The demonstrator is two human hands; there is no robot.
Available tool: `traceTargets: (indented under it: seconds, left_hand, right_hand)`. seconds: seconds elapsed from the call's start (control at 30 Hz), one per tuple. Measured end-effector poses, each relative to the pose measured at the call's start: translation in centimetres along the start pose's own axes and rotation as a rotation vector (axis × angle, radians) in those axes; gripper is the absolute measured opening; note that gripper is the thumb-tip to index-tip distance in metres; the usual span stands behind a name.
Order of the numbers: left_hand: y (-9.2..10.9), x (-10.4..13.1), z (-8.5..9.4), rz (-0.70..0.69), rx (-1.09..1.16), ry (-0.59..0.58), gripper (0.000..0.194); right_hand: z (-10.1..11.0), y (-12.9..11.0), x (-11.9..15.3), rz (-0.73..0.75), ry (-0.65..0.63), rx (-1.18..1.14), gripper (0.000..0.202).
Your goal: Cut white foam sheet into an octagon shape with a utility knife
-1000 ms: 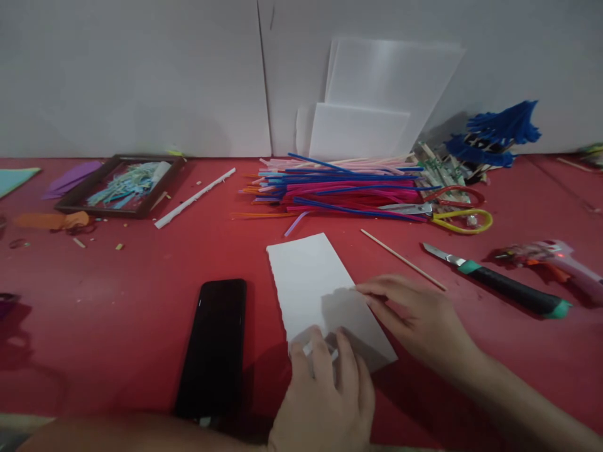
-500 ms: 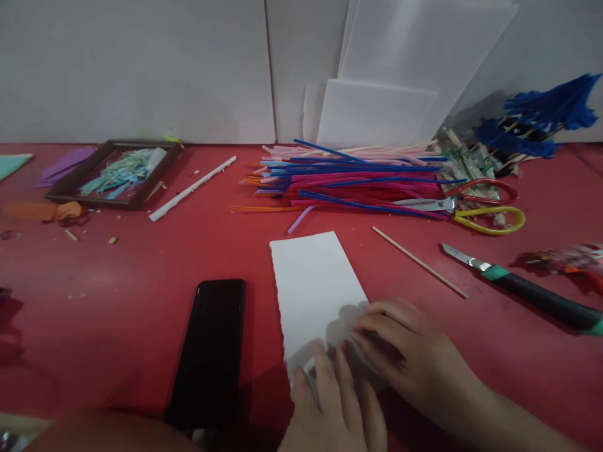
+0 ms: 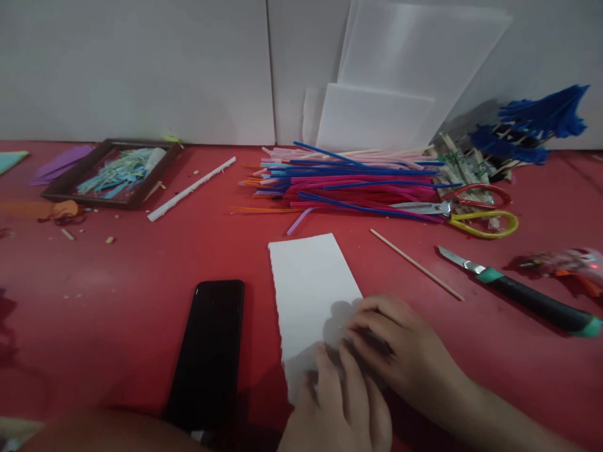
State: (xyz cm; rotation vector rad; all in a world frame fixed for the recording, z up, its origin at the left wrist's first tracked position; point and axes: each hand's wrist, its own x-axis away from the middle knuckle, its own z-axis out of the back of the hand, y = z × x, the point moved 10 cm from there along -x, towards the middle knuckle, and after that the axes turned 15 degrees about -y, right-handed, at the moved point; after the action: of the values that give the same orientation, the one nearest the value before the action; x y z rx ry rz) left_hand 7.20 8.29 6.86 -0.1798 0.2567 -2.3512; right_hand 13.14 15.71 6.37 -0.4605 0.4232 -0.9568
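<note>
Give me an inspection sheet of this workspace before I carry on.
Surface: red tabletop, with small scraps scattered on its left side.
Job's things: white rectangular piece, lying flat, left edge ragged.
Clutter: black phone left of the piece; thin stick and knife, blade bare, to its right; scissors partly over pipe cleaners; brown frame at far left.
Hands: left hand over the piece's near end, right hand at its right side; grip unclear.
Cables: nothing seen for certain.
Surroundings: grey wall behind, white sheets leaning against it.
</note>
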Motion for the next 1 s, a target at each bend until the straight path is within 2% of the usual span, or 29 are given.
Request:
traceTargets:
  seconds: [0.23, 0.43, 0.63, 0.83, 1.0]
  left_hand:
    - [-0.45, -0.12, -0.05, 0.036, 0.06, 0.008, 0.017]
    - [-0.79, -0.41, -0.48, -0.001, 0.139, -0.065, 0.012]
    - [-0.71, -0.62, -0.01, -0.028, 0.124, -0.058, 0.013]
    - [-0.63, -0.75, -0.22, -0.034, 0.104, -0.076, 0.012]
    - [-0.59, -0.67, -0.49, -0.041, 0.075, -0.075, 0.011]
  right_hand:
    - [0.06, 0.0, 0.03, 0.023, 0.016, -0.004, 0.015]
    - [0.23, -0.24, 0.07, 0.017, 0.04, -0.011, 0.016]
    - [0.13, -0.14, 0.23, 0.023, 0.035, -0.023, 0.017]
    - [0.08, 0.06, 0.41, 0.014, 0.041, -0.049, 0.019]
    - [0.06, -0.03, 0.37, 0.01, -0.004, -0.062, 0.017]
